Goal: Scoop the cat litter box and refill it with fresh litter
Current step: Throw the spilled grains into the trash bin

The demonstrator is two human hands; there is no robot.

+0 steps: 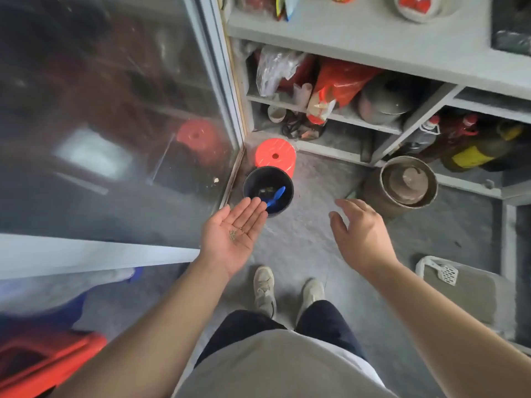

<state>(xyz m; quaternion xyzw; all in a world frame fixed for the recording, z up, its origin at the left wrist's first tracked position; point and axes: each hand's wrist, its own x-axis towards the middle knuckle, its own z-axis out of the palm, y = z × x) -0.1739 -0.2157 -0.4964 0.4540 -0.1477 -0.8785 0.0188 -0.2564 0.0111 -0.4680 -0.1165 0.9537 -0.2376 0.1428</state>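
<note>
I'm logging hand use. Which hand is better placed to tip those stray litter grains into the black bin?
Left, probably. The left hand lies palm up with the grains on it, fingertips at the black bin rim. The right hand hovers empty, further off.

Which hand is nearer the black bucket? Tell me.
Left. The left hand, palm up, reaches the black bucket with its fingertips; the right hand hovers off to its right.

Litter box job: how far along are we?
Done: scoop rests on the litter box, whose litter looks level. In hand: left hand holds stray granules palm-up near the black bin; right hand empty. Left: drop them; refill unconfirmed.
</note>
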